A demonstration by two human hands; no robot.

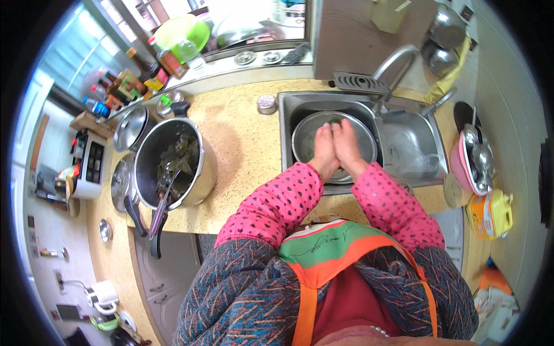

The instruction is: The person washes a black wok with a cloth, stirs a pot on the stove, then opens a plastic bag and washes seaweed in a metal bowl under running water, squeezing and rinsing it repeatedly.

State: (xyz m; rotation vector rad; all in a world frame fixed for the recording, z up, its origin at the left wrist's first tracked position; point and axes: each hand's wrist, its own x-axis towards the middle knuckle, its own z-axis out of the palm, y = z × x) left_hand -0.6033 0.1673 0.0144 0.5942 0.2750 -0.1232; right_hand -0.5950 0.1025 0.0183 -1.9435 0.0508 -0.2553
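My left hand and my right hand are pressed together side by side over a round metal basin in the left bowl of the sink. A dark green piece shows at the fingertips; most of what lies between the palms is hidden. Liquid and a few dark bits appear in the basin. To the left on the counter stands a tall metal pot holding dark, wet leafy pieces. A purple-handled utensil leans in that pot.
The right sink bowl lies under a curved faucet. A pink basin of metalware and a yellow jug stand at the right. Pot lids sit beside the tall pot. A small jar stands behind the sink's left corner. Bottles line the sill.
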